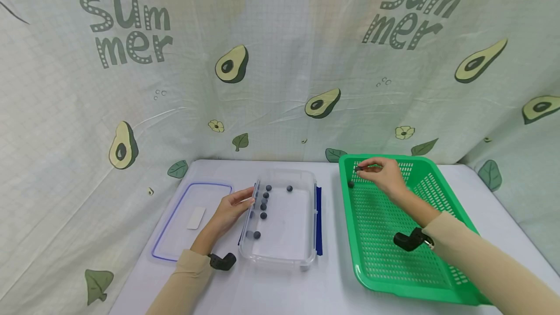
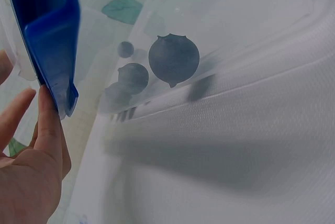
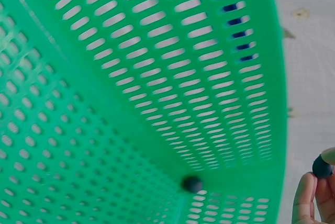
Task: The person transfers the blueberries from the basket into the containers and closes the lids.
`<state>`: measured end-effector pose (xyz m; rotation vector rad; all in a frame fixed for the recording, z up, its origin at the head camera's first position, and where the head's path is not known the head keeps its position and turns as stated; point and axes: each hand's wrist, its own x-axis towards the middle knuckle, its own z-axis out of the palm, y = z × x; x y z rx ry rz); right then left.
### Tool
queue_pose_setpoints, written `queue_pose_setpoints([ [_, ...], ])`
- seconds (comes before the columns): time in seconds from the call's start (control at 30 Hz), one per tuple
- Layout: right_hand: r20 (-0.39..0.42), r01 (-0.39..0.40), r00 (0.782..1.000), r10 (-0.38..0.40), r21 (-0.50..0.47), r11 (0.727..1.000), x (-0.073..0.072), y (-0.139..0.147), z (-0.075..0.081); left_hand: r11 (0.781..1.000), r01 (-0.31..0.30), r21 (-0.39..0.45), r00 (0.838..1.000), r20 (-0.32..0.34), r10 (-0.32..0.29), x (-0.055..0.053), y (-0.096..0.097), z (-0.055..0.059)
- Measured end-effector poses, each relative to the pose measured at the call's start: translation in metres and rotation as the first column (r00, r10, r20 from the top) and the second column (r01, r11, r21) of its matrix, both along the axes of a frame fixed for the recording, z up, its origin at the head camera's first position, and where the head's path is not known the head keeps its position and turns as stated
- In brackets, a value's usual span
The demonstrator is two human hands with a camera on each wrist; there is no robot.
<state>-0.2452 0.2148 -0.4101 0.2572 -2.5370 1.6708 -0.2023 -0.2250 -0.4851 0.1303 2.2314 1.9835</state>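
A clear plastic box [image 1: 288, 256] holds several dark blueberries [image 1: 263, 216], most of them along its left side; one [image 1: 289, 189] lies apart near the back. My left hand [image 1: 232, 210] touches the box's left side, its fingers fairly straight beside the blue latch [image 2: 57, 41]. Over the back left corner of a green basket [image 1: 358, 266], my right hand [image 1: 385, 176] pinches a blueberry [image 3: 322, 167] between thumb and fingertips. Another blueberry [image 3: 192, 184] sits in that corner of the basket, below the hand.
Left of the box lies a clear lid [image 1: 172, 222] with a blue seal and a white rectangle on it. A second blue latch [image 1: 319, 220] hangs off the box's right side, facing the basket. Behind the table [image 1: 330, 286] hangs an avocado-printed curtain [image 1: 271, 111].
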Motion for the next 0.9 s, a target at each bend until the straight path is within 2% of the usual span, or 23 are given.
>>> queue_pose_setpoints([
  [0.27,0.049,-0.074,0.996,0.078,-0.071,0.995,0.005,-0.013,0.024,1.0,-0.009,0.003,1.0,0.008,0.009,0.001,0.0,0.0],
  [0.47,0.041,-0.134,0.989,0.141,-0.136,0.982,0.007,-0.032,0.036,1.0,-0.012,0.009,1.0,0.01,0.012,-0.001,0.0,-0.001],
  [0.9,0.068,-0.249,0.96,0.271,-0.227,0.941,0.003,-0.084,0.043,1.0,-0.006,0.024,1.0,0.009,0.006,-0.002,-0.001,0.0],
])
